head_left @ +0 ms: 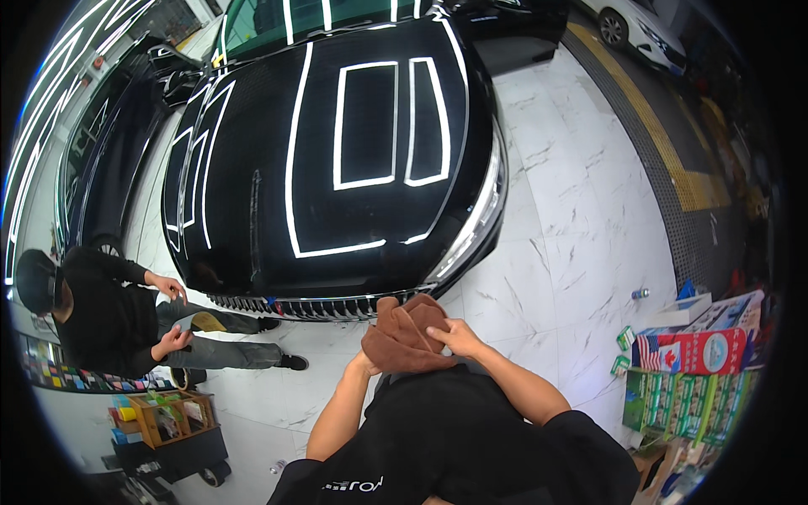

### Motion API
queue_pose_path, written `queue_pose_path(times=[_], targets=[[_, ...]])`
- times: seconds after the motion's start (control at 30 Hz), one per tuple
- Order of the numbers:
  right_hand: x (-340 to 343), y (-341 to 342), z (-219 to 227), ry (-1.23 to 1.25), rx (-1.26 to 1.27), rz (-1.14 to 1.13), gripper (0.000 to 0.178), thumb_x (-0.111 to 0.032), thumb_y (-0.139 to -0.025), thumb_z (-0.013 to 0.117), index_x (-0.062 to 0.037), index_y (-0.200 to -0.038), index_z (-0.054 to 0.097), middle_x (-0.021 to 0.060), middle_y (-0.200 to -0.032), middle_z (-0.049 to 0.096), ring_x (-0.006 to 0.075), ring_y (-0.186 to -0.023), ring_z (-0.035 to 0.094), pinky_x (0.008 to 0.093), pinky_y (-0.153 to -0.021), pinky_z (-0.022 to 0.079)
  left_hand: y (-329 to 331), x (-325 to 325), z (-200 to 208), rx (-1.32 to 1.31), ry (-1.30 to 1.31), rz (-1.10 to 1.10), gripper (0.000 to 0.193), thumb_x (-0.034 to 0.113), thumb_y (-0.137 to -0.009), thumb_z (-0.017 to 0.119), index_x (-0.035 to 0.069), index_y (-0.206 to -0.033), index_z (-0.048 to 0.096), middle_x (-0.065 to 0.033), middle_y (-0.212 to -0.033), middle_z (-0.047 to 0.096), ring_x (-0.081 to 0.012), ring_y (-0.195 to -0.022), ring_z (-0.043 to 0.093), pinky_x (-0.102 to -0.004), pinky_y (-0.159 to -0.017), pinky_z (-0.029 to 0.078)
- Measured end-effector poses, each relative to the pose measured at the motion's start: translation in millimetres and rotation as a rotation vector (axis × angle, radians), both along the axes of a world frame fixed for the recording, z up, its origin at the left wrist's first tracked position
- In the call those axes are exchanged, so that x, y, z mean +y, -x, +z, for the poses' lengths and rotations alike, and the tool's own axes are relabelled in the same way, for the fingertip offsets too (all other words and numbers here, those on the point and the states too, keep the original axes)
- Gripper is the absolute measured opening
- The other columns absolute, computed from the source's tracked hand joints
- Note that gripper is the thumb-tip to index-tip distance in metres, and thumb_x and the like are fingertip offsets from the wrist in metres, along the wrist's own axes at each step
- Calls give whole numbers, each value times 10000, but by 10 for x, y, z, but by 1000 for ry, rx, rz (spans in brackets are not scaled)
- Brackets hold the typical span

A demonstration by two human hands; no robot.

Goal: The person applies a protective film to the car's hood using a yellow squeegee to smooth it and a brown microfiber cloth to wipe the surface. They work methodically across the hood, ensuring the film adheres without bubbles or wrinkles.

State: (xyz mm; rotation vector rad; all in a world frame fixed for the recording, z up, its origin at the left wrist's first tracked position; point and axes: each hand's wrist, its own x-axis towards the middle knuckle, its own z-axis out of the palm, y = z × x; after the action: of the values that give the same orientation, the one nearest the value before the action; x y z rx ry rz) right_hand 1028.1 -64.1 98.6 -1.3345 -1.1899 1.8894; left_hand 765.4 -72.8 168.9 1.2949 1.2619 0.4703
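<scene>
A brown cloth (404, 335), bunched and folded, is held between both hands in front of my chest. My right hand (457, 337) grips its right side, with the thumb lying over the top of a fold. On the left, my left hand (364, 364) closes on the lower edge of the cloth, and most of its fingers are hidden under it. Just beyond the cloth stands a black car (362, 168), its front grille (337, 309) facing me. Bright ceiling lights reflect in the glossy hood.
A person (93, 311) in black stands at the left, holding a small yellowish sheet (206, 322). Below them is a cart (172, 450) with a wooden box. Stacked cartons (690, 379) are at the right. Another dark car (109, 160) stands far left, a white car (644, 34) far right.
</scene>
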Motion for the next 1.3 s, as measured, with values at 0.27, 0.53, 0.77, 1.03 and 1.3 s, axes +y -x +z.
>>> queue_pose_path(times=[0.27,0.53,0.77,1.03,1.3], targets=[[-324,-730,-121,-202,-412,-94,500,-460,-1085,666,28,-1049,768,263,-934,776,412,-868,765,465,-794,590,-736,-584,-556,-620,625,599,773,585,-1121,556,-17,-1596,453,-187,-1535,623,-300,-1410,622,-451,-1183,519],[-183,-652,686,-372,-376,3,412,-357,-1077,723,45,-990,750,200,-750,730,239,-676,702,404,-668,553,-852,-651,-1223,201,210,393,501,191,-964,747,-83,-1347,579,-236,-1222,757,-308,-1133,751,-412,-983,598],[-266,-964,424,-236,-253,-164,436,-396,-1102,709,26,-1032,789,86,-742,749,120,-603,652,312,-565,531,-892,-544,-1288,483,-123,334,347,158,-967,636,-60,-1232,688,-330,-1076,770,-503,-1041,753,-508,-924,589],[129,-1169,774,-286,-313,-204,364,-350,-1074,735,10,-1100,777,99,-722,731,156,-562,680,348,-541,555,-565,-205,-923,-826,514,704,391,-46,-930,482,3,-1277,656,-154,-1290,718,-288,-1227,704,-444,-1061,573],[353,-1258,418,-166,125,-598,815,-335,-1031,823,-3,-1655,418,155,-1484,599,252,-1327,620,389,-1092,547,-844,3,78,-672,150,530,342,159,-1056,770,22,-1338,633,-109,-1348,699,-223,-1264,677,-395,-1137,522]])
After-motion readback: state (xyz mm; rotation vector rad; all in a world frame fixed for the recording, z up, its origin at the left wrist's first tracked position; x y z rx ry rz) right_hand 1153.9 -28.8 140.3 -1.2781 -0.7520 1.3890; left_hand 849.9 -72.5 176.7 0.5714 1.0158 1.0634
